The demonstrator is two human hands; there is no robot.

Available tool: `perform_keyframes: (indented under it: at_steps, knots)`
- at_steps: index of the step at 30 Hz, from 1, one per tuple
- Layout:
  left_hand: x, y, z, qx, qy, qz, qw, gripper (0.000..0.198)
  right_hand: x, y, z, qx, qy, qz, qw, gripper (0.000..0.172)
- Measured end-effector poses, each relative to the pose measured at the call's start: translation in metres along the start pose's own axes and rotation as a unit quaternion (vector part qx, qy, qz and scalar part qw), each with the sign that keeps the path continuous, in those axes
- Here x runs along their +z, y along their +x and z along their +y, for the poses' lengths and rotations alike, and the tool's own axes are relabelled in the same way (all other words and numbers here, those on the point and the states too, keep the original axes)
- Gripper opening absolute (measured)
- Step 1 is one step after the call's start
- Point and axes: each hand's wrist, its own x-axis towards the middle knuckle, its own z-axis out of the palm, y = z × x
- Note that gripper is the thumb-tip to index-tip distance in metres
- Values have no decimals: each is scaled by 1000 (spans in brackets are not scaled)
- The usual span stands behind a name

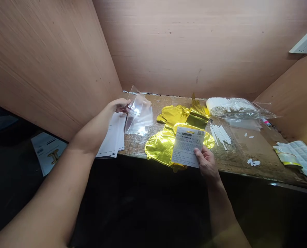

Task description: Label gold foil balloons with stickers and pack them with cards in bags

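Note:
My left hand (120, 105) is closed on the edge of a clear plastic bag (135, 106), lifted over more clear bags (145, 120) at the back left of the bench. A printed white card (186, 146) with a barcode is pinched in my right hand (207, 162), thumb on its face. Behind the card lie flat gold foil balloons (160, 146), crumpled and shiny, which it partly covers. White printed sheets (114, 134) are stacked under my left wrist.
White sticks (220, 135) lie right of the foil, below a plastic bag full of white sticks (231, 105). Small white pieces (253, 162) and label sheets (305, 156) are farther right. Wooden panels (189, 44) enclose the bench. A wall socket (306, 41) sits upper right.

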Motion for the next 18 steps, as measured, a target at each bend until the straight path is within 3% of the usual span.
perform_keyframes:
  at_steps: [2, 4, 6, 8, 11, 15, 18]
  knots:
    - [-4, -3, -3, -25, 3, 4, 1000, 33, 1, 2, 2, 3, -4, -7, 1000, 57]
    - [-12, -7, -5, -15, -6, 44, 999, 35, 2, 3, 2, 1, -13, -14, 1000, 55]
    - [-19, -16, -6, 23, -78, 83, 993, 32, 3, 3, 1, -4, -11, -17, 1000, 52]
    - [-17, -33, -7, 65, -210, 81, 972, 30, 8, 3, -2, -1, 7, -26, 1000, 49]
    - [14, -78, -9, 93, -371, -1, 924, 26, 30, 4, -13, 27, 20, -103, 994, 46]
    - [72, -154, -12, 88, -450, -116, 881, 24, 69, 16, -27, 65, 24, -278, 958, 52]
    - [98, -198, -17, 53, -459, -189, 866, 33, 82, 23, -31, 63, 7, -290, 955, 52]
